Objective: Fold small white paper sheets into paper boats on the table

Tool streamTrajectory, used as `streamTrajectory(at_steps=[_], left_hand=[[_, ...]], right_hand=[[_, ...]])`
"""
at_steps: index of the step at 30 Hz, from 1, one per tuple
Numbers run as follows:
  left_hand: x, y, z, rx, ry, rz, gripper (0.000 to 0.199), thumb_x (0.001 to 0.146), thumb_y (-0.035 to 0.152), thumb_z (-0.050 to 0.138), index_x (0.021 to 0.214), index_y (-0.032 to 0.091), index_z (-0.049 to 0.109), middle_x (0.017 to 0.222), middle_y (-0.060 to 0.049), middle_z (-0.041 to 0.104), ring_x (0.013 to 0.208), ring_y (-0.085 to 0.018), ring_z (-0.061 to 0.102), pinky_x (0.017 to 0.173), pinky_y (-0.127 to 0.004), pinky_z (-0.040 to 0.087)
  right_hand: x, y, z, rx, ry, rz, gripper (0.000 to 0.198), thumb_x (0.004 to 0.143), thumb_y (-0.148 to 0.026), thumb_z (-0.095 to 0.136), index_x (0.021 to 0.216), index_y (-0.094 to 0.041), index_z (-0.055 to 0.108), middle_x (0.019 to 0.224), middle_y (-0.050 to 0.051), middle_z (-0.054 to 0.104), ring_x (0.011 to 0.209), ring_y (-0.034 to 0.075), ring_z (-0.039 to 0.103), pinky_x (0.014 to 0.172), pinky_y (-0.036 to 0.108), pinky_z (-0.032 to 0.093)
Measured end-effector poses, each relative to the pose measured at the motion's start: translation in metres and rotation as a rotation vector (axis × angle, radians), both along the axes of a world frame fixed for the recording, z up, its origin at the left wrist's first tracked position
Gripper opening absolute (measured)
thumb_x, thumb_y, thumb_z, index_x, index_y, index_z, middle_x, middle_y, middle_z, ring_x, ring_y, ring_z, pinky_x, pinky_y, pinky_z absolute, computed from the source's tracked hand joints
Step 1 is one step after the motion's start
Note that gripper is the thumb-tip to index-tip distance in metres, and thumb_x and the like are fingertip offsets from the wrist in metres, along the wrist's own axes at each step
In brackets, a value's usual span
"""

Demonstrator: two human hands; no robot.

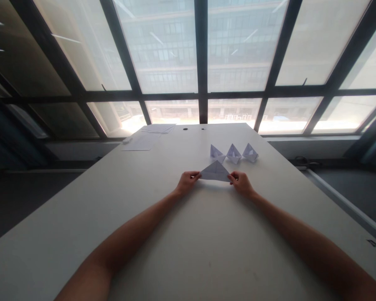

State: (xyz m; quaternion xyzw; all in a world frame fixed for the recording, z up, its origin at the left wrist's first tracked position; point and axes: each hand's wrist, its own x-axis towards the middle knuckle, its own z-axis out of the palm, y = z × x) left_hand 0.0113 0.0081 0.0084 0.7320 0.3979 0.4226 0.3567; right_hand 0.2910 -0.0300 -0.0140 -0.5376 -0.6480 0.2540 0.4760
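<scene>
A folded paper triangle (215, 172) is held up just over the table, its peak pointing away from me and creases showing on its face. My left hand (189, 181) pinches its left corner between thumb and fingers. At the opposite corner, my right hand (240, 182) grips the paper the same way. Right behind the triangle stand three folded paper boats in a row: a left one (217, 154), a middle one (233, 154) and a right one (250, 153). The triangle's peak overlaps the lower edge of the left boat in view.
A long white table (163, 259) stretches toward the windows. Sheets of paper (141, 142) lie at its far left, with a small white object (125, 141) beside them. Two dark round holes sit near the far edge. A dark mark (372, 243) shows near the right edge.
</scene>
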Motion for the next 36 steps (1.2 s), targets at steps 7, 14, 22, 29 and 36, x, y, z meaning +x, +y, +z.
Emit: streamTrajectory(at_steps=[7,14,22,29,36], left_hand=[[0.002,-0.004,0.005,-0.076,-0.007,-0.076,0.037,0.083,0.048,0.063,0.089,0.013,0.075,0.077,-0.006,0.074,0.072,-0.021,0.068,0.07,-0.029,0.05],[0.002,0.002,0.003,-0.058,0.014,0.006,0.036,0.078,0.05,0.067,0.08,0.015,0.071,0.073,-0.005,0.071,0.066,-0.017,0.062,0.063,-0.026,0.046],[-0.001,0.001,0.006,-0.013,0.026,-0.021,0.038,0.079,0.051,0.066,0.077,0.015,0.076,0.081,-0.008,0.073,0.075,-0.02,0.063,0.067,-0.027,0.047],[-0.001,-0.002,0.002,-0.014,0.175,0.009,0.031,0.08,0.042,0.061,0.081,0.017,0.079,0.075,-0.002,0.075,0.07,-0.021,0.064,0.066,-0.028,0.047],[0.003,-0.004,-0.008,0.148,0.396,0.134,0.023,0.087,0.022,0.057,0.101,0.019,0.075,0.08,-0.007,0.074,0.073,-0.022,0.065,0.072,-0.029,0.045]], right_hand=[[0.0,-0.001,0.0,-0.003,-0.032,0.021,0.03,0.085,-0.046,0.056,0.071,-0.019,0.06,0.059,0.002,0.063,0.058,0.02,0.065,0.054,0.027,0.043],[0.001,0.0,-0.001,0.003,-0.029,0.031,0.03,0.084,-0.045,0.056,0.07,-0.02,0.059,0.059,0.002,0.062,0.058,0.019,0.063,0.055,0.027,0.044],[0.0,-0.001,0.001,-0.018,-0.028,0.039,0.029,0.084,-0.043,0.053,0.067,-0.02,0.059,0.058,0.001,0.058,0.058,0.018,0.06,0.055,0.026,0.043],[0.002,0.005,0.001,0.06,-0.264,-0.023,0.028,0.082,-0.033,0.051,0.06,-0.019,0.062,0.061,0.002,0.061,0.06,0.016,0.052,0.058,0.026,0.036],[-0.003,0.001,0.0,0.014,-0.548,-0.093,0.026,0.088,-0.022,0.053,0.064,-0.02,0.064,0.075,0.007,0.069,0.073,0.019,0.056,0.067,0.028,0.031]])
